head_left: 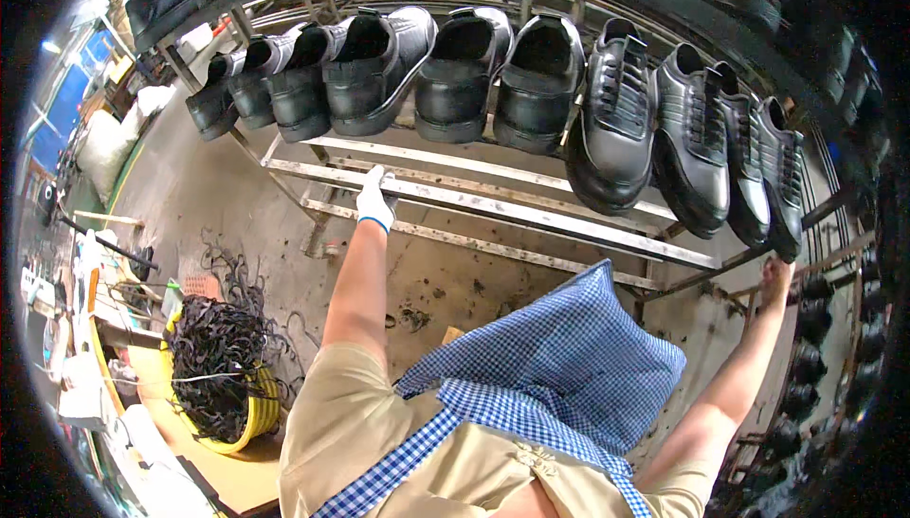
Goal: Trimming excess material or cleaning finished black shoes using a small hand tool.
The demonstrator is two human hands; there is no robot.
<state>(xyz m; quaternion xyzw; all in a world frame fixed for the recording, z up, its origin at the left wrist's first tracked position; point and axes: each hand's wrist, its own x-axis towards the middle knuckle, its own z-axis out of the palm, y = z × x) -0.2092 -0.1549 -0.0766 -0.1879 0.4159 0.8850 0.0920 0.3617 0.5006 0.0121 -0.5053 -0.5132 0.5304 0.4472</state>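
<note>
Reaching up, the person sets a white-gloved left hand (376, 198) on a metal rack (493, 205) rail, fingers closed around the bar. The bare right hand (775, 276) grips the rack's far end, just below the last shoe. Black shoes (531, 82) sit in a row on top. A yellow basket (248, 414) of black laces stands on the floor.

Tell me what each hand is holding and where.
Gloved left hand grips a metal rail of the shoe rack; bare right hand grips the rack's right end frame.
</note>
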